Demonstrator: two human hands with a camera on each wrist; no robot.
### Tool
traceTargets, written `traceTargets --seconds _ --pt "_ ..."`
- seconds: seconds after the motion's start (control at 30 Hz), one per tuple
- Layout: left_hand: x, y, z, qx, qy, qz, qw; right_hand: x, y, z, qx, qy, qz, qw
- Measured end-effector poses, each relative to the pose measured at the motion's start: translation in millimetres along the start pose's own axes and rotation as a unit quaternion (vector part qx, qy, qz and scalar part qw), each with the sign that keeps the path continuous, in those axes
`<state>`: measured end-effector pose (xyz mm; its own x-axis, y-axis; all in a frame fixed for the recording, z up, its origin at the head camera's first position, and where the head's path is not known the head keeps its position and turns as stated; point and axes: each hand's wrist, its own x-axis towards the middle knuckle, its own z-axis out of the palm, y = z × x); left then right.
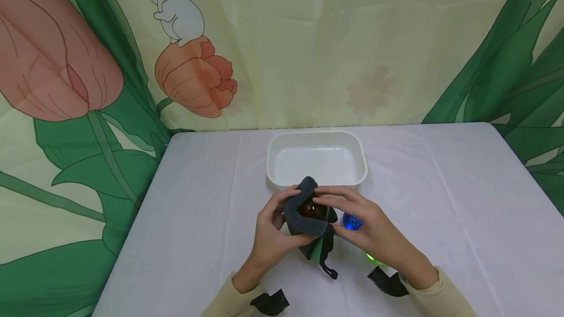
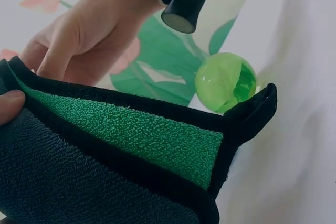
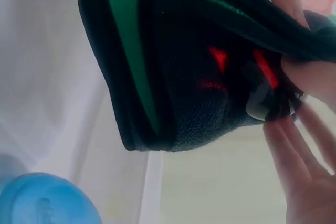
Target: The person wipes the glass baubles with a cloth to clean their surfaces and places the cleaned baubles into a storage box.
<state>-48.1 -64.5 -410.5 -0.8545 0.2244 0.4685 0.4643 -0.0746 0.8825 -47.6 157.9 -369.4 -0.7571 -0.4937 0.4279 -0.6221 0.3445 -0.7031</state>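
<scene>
In the head view a dark grey cloth point(image 1: 293, 214) with a green inner side is folded around a see-through, dark red ball point(image 1: 314, 209). My left hand point(image 1: 274, 231) grips the cloth from the left, thumb on its near fold and fingers behind it. The right hand point(image 1: 367, 219) holds the ball from the right, its fingertips over the top and its thumb by the cloth's edge. The cloth's loop hangs down toward me. In the left wrist view the cloth point(image 2: 126, 129) shows its green lining. Red glints show on the partly hidden ball point(image 3: 266, 69) in the right wrist view.
A white tray point(image 1: 317, 134) stands just beyond the hands on the white-covered table point(image 1: 211, 199). A blue ball point(image 1: 351, 222) sits beside the right hand. The green ball point(image 1: 373, 258), partly hidden by the right wrist, lies nearer. A patterned curtain point(image 1: 299, 62) hangs behind.
</scene>
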Motion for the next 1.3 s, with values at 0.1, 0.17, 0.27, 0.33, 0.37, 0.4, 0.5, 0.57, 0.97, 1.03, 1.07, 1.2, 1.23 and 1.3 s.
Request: traceTargets --seconds 0.1,0.17,0.27,0.33,0.37,0.4,0.5,0.57,0.97,1.03,1.07,1.2,1.23,1.3 --pt "0.5 -0.4 -0.3 -0.010 0.002 -0.003 0.9999 0.0 3.4 2.1 0.000 -0.007 -0.039 0.9992" --pt "0.5 -0.6 -0.8 -0.018 0.002 -0.007 0.9998 0.4 5.7 4.6 -0.001 -0.006 -0.059 0.9983" --pt "0.3 -0.8 -1.7 -0.027 0.002 -0.013 0.9995 0.6 7.3 7.6 -0.008 0.001 -0.078 0.9969" --pt "0.1 -1.0 -2.2 -0.032 -0.002 -0.014 0.9994 0.8 6.8 8.3 -0.014 0.007 -0.085 0.9963" --pt "0.3 -1.2 -2.5 -0.034 -0.004 -0.012 0.9993 0.8 6.4 8.2 -0.017 0.009 -0.089 0.9959" --pt "0.6 -1.3 -2.8 -0.035 -0.008 -0.008 0.9993 0.7 6.0 8.0 -0.019 0.011 -0.092 0.9955" --pt "1.3 -1.7 -4.0 -0.038 -0.021 0.001 0.9990 0.1 4.9 6.7 -0.021 0.015 -0.096 0.9950" --pt "1.6 -1.9 -4.6 -0.039 -0.028 0.004 0.9988 -0.4 4.7 5.9 -0.018 0.015 -0.095 0.9952" --pt "1.8 -3.2 -6.0 -0.024 -0.033 0.019 0.9990 -1.1 4.5 7.8 0.086 0.026 0.034 0.9954" --pt "2.4 -3.1 -6.1 -0.022 -0.033 0.022 0.9990 -1.4 4.9 7.6 0.104 0.020 0.054 0.9929" --pt "2.5 -3.3 -6.1 -0.020 -0.033 0.024 0.9990 -1.6 5.1 7.2 0.107 0.015 0.060 0.9923" --pt "3.1 -4.1 -6.7 -0.015 -0.025 0.032 0.9990 -1.1 4.9 4.4 0.084 -0.009 0.051 0.9951" --pt "3.3 -4.5 -6.9 -0.016 -0.023 0.034 0.9991 -0.8 4.7 3.8 0.070 -0.014 0.043 0.9965" --pt "3.7 -4.8 -7.1 -0.017 -0.018 0.035 0.9991 -0.6 4.6 3.2 0.021 -0.015 0.024 0.9994"
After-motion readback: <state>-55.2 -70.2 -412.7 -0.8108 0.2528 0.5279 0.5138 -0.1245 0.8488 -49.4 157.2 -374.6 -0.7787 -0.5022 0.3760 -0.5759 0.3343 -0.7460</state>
